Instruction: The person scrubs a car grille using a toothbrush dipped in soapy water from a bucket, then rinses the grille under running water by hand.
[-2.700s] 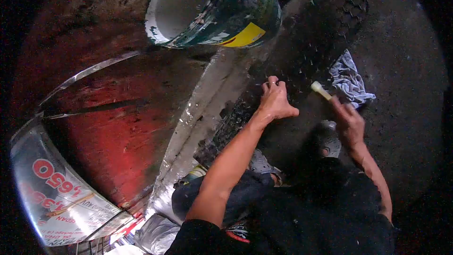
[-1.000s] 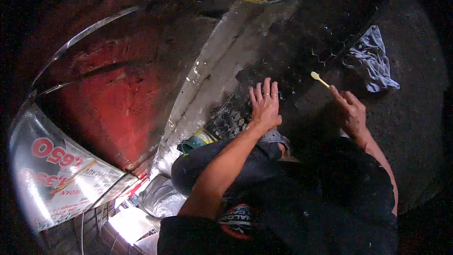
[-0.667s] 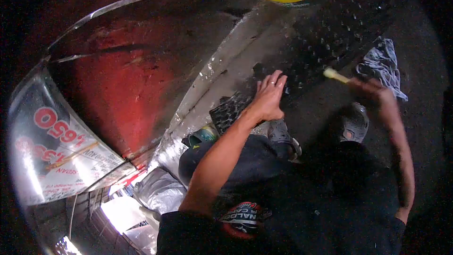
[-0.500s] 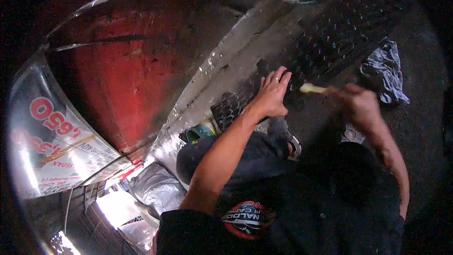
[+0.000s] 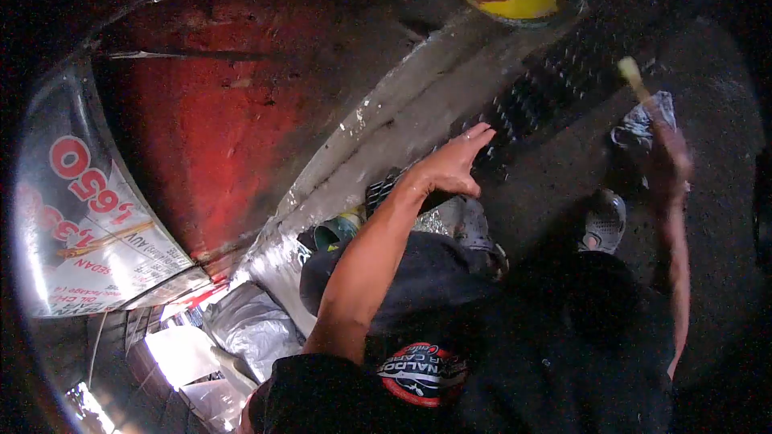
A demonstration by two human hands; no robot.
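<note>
A long black panel with a pattern of openings and pale wet flecks (image 5: 551, 88) stretches diagonally from below my left hand toward the upper right. Over its lower part lies my left hand (image 5: 457, 164), thumb and fingers apart, with a ring on one finger; whether it presses on the panel is unclear. My right hand (image 5: 669, 149), blurred by motion, is closed around the handle of a brush with a pale yellowish tip (image 5: 631, 72). The brush tip is raised at the panel's right side. A crumpled grey-white cloth (image 5: 639, 127) lies on the ground just behind the right hand.
A clear container with a green and yellow label (image 5: 515, 0) stands at the top. My clog (image 5: 607, 221) is on the dark floor. To the left are a red and dark surface (image 5: 209, 145), a price sign (image 5: 96, 217) and a silvery plastic bag (image 5: 249, 325).
My right hand has swung the brush up and to the right, away from my left hand. The left hand's fingers have drawn closer together and lowered slightly. The view has shifted a little.
</note>
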